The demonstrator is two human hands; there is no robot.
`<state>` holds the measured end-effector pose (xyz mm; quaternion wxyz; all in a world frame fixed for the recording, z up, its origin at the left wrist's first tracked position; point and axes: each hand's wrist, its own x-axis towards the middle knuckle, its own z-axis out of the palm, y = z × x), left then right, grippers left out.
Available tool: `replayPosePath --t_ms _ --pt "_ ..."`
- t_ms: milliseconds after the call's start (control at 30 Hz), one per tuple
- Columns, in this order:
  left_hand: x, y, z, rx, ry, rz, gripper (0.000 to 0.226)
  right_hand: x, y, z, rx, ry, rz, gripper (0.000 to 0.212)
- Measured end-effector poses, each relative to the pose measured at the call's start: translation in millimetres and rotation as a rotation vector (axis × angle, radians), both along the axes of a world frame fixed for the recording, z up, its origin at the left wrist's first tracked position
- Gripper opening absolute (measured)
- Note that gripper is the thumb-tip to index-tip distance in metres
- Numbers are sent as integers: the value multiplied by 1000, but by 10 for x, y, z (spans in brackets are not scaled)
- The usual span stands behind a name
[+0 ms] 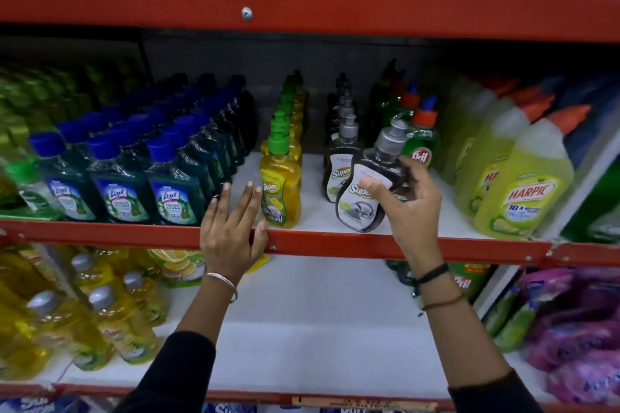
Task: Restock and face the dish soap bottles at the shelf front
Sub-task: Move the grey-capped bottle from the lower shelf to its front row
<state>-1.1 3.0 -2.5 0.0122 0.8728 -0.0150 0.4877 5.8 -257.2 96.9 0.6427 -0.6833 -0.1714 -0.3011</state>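
Observation:
My right hand [407, 203] grips a dark "Super" dish soap bottle [364, 198] with a grey pump cap, tilted left at the front of the middle shelf [335, 246]. Behind it stands a row of the same dark bottles [340, 164]. To the left, a yellow "Super" bottle [281, 188] with a green pump cap heads its own row at the shelf front. My left hand [231, 231] is open, fingers spread, resting against the red shelf edge just left of the yellow bottle, thumb near its base.
Blue-capped Lizol bottles [117, 188] fill the shelf's left side. Green Pril bottles [421, 144] and yellow Harpic bottles [523, 191] stand at the right. The shelf below holds yellow bottles [100, 312] at left and purple pouches [577, 322] at right, with white shelf liner [302, 329] between.

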Motion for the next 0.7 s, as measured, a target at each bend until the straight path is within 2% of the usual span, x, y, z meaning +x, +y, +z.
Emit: replayPosePath --t_ms 167,367,567,700 --pt "15 5 10 2 -22 -2 53 350 135 -112 -134 68 -24 52" --pt "36 7 -7 -4 -59 -9 54 492 216 -204 -197 139 6 62" --pt "43 14 -16 -10 -94 -32 54 473 262 -217 -234 173 25 60" --pt "23 -77 19 -122 -118 -59 55 396 221 -180 -258 183 52 45"
